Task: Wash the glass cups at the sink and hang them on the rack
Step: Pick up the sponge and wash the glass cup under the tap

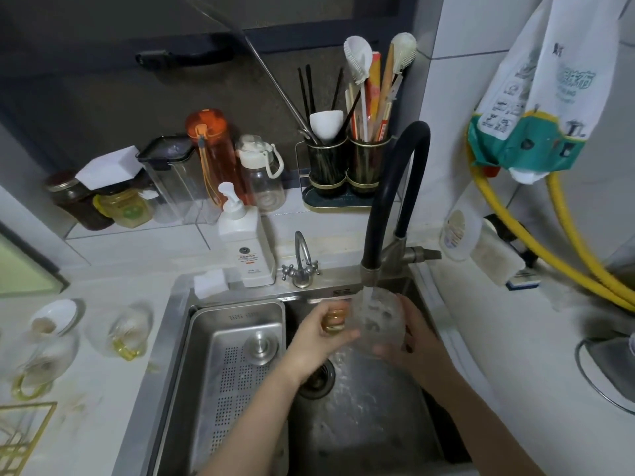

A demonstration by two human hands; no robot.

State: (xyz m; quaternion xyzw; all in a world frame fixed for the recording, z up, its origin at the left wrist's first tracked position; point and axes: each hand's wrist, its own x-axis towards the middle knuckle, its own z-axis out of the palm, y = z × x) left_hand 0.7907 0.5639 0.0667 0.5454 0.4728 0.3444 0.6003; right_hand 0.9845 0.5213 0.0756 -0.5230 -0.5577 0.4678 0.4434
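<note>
1. The clear textured glass cup with an amber handle [379, 321] is lying between both hands over the steel sink [360, 424], directly under the running stream from the black gooseneck tap [395, 187].
2. The left hand [323, 334] is gripping the handle, fingers curled around it; the right hand [412, 341] is cupping the bowl's far side, fingers wrapped on the glass.
3. The cup's axis appears to be tilting sideways, handle leftward.
4. The gold wire rack [20, 434] is sitting far left, nearer the left hand; two more handled glass cups [120, 333] are waiting on the counter.
</note>
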